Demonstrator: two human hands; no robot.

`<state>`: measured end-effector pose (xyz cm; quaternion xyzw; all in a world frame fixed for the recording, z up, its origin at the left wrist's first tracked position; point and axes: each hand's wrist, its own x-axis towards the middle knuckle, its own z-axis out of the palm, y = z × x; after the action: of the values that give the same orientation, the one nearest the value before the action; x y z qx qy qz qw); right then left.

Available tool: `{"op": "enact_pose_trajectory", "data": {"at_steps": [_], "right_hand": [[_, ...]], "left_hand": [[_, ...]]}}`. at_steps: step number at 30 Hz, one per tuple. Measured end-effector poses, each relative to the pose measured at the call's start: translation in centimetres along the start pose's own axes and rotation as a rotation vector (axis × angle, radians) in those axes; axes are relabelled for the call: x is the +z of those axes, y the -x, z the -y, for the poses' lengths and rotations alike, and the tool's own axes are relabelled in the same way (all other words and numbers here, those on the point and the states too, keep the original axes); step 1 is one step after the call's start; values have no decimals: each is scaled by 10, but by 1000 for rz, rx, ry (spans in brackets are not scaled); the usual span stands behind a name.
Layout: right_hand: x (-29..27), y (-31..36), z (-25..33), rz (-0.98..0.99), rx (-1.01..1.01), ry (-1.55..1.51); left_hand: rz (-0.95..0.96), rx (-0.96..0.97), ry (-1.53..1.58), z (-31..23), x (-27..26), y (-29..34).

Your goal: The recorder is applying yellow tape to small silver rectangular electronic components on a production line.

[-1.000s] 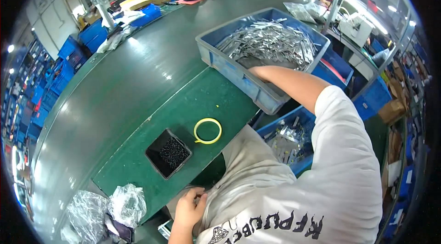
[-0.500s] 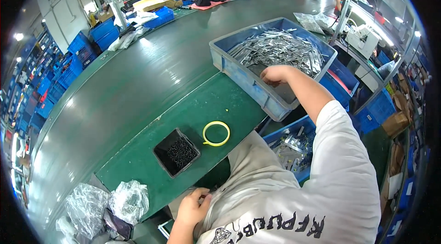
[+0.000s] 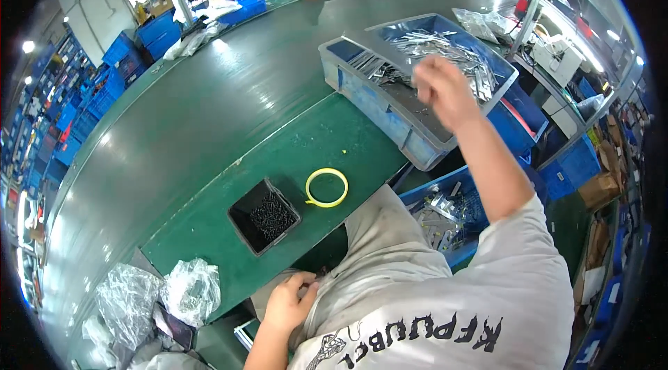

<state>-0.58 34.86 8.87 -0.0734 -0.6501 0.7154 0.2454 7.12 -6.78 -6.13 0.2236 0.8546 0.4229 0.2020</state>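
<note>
My right hand [image 3: 443,88] is raised over a blue-grey plastic bin [image 3: 379,114], its fingers closed on the end of a long grey flat strip [image 3: 388,51]. The strip is blurred and slants up and away to the left across the bin. Beneath it lie many thin silvery metal strips [image 3: 480,77], piled toward the bin's far and right sides. Against my lap, below the table's edge, rests my left hand [image 3: 291,302] with curled fingers; whatever they may hold is hidden. On the green table, a black tray [image 3: 236,220] of small black screws [image 3: 271,217] stands beside a yellow ring [image 3: 339,198].
Crumpled clear plastic bags [image 3: 191,293] lie at the table's near left corner. A lower blue crate [image 3: 463,255] with mixed metal parts sits under the bin, by my right side. Beyond the green table runs a wide dark conveyor belt [image 3: 229,105]. A metal post [image 3: 532,1] rises behind the bin.
My right hand has risen from inside the bin, and a grey flat strip now extends from its fingers. The left hand has stayed at my lap. The view has shifted slightly.
</note>
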Motion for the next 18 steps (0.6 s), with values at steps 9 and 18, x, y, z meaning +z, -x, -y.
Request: {"op": "enact_pose_trajectory", "data": {"at_steps": [9, 18], "right_hand": [[98, 196, -115, 825, 519, -124], [105, 117, -153, 483, -580, 1052]], "left_hand": [[-403, 141, 1085, -52, 25, -17], [-282, -347, 1048, -32, 6, -3]]}}
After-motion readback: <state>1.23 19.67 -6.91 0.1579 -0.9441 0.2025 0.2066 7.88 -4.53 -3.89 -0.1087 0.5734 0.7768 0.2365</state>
